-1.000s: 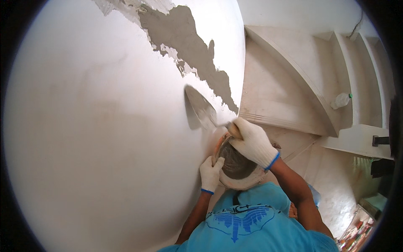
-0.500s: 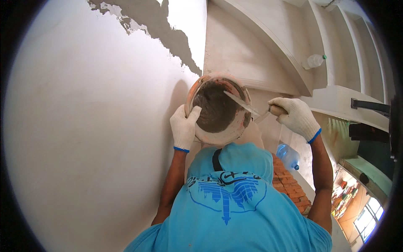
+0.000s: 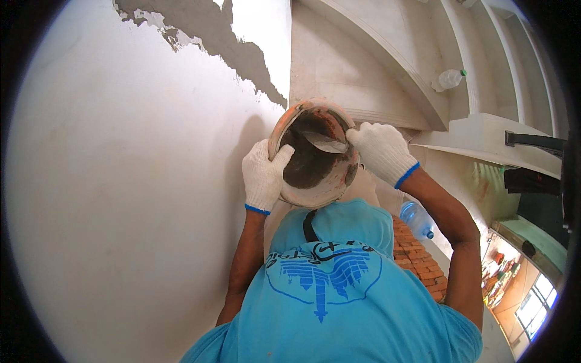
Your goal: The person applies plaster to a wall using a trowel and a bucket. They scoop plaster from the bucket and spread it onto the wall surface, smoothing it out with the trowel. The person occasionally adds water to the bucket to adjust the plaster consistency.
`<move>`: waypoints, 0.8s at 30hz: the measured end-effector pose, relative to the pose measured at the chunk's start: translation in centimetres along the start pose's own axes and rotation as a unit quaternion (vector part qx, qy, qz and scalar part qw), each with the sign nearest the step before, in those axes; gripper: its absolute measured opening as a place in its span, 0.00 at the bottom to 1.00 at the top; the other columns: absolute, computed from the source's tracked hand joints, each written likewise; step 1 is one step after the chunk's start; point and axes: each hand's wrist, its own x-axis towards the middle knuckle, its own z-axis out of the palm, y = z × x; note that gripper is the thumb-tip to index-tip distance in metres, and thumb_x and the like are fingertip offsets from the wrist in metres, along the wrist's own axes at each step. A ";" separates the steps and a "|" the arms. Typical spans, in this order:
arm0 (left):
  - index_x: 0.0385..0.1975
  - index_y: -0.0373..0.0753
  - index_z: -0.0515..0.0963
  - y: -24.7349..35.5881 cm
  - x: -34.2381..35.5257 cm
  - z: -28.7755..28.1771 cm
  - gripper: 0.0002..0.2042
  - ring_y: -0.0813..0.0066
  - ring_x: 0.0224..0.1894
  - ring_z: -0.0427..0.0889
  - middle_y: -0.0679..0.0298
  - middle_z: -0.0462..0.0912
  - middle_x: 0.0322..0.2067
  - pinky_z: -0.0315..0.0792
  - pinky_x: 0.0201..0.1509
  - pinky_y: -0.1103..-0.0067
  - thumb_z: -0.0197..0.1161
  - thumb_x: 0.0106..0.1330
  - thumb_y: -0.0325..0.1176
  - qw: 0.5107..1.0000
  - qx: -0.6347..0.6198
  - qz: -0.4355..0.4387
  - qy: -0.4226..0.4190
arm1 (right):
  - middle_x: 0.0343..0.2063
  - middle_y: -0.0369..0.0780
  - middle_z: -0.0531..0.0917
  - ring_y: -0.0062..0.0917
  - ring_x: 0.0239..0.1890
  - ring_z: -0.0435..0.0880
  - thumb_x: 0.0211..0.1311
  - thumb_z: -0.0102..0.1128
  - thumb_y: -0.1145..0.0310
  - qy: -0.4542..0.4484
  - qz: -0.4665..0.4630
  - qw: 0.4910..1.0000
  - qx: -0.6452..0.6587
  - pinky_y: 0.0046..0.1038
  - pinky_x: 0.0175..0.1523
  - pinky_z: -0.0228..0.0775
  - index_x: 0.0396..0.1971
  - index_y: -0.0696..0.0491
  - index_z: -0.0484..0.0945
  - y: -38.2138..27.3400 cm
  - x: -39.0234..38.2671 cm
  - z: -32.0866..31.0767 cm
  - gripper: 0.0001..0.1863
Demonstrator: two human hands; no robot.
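Note:
My left hand [image 3: 261, 178], in a white knitted glove with blue cuff, grips the left rim of a round mortar bucket [image 3: 313, 193], thumb inside. The bucket holds dark grey wet mix. My gloved right hand [image 3: 381, 152] is closed on the trowel at the bucket's right rim, its handle hidden by my fingers; the metal blade [image 3: 325, 143] lies inside the bucket. Beside them the white wall [image 3: 121, 181] carries a jagged grey patch of plaster [image 3: 242, 60] running diagonally toward its right edge.
Curved pale stairs [image 3: 484, 60] rise at upper right, with a plastic bottle [image 3: 449, 79] on a step and a dark rail [image 3: 535, 140] beside them. Lower right are a large blue water bottle [image 3: 415, 220], red bricks [image 3: 423, 266] and a window [image 3: 532, 308] beyond.
The trowel has left the wall for the bucket, its blade now deeper inside. My right hand has moved in against the rim since half a second ago. The view has shifted.

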 end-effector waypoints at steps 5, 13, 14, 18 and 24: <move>0.36 0.28 0.81 -0.1 0.0 0.1 0.18 0.54 0.33 0.82 0.49 0.81 0.31 0.75 0.41 0.64 0.72 0.67 0.42 1.000 0.001 0.001 0.000 | 0.30 0.49 0.89 0.42 0.35 0.93 0.60 0.69 0.69 -0.013 -0.012 1.000 -0.012 0.41 0.38 0.87 0.35 0.55 0.86 -0.6 1.5 2.0 0.06; 0.41 0.29 0.83 0.6 -0.3 0.6 0.19 0.53 0.35 0.84 0.49 0.84 0.34 0.76 0.43 0.64 0.72 0.67 0.42 1.000 -0.003 -0.002 -0.003 | 0.28 0.48 0.90 0.37 0.34 0.94 0.55 0.72 0.69 -0.049 -0.052 0.996 -0.059 0.38 0.34 0.85 0.29 0.55 0.92 -1.6 1.8 2.2 0.06; 0.41 0.29 0.83 0.5 -0.2 0.7 0.19 0.53 0.35 0.84 0.49 0.84 0.34 0.76 0.44 0.64 0.72 0.66 0.42 1.000 -0.008 -0.001 -0.002 | 0.28 0.48 0.90 0.38 0.34 0.94 0.55 0.72 0.70 -0.045 -0.046 0.996 -0.058 0.38 0.36 0.85 0.30 0.55 0.90 -1.5 1.8 2.3 0.06; 0.43 0.29 0.84 0.8 0.1 0.7 0.18 0.54 0.37 0.84 0.48 0.84 0.35 0.77 0.45 0.65 0.72 0.66 0.41 1.000 0.026 0.001 -0.017 | 0.29 0.48 0.89 0.40 0.35 0.93 0.55 0.71 0.70 -0.027 -0.030 0.997 -0.063 0.38 0.39 0.85 0.29 0.54 0.89 -1.6 2.1 2.3 0.04; 0.43 0.31 0.84 1.8 0.1 1.2 0.17 0.51 0.39 0.85 0.48 0.85 0.38 0.77 0.46 0.64 0.71 0.66 0.41 0.999 0.022 0.018 -0.032 | 0.30 0.44 0.92 0.38 0.35 0.94 0.54 0.72 0.69 -0.104 -0.037 0.991 -0.073 0.42 0.35 0.85 0.29 0.51 0.93 -3.2 3.7 1.8 0.05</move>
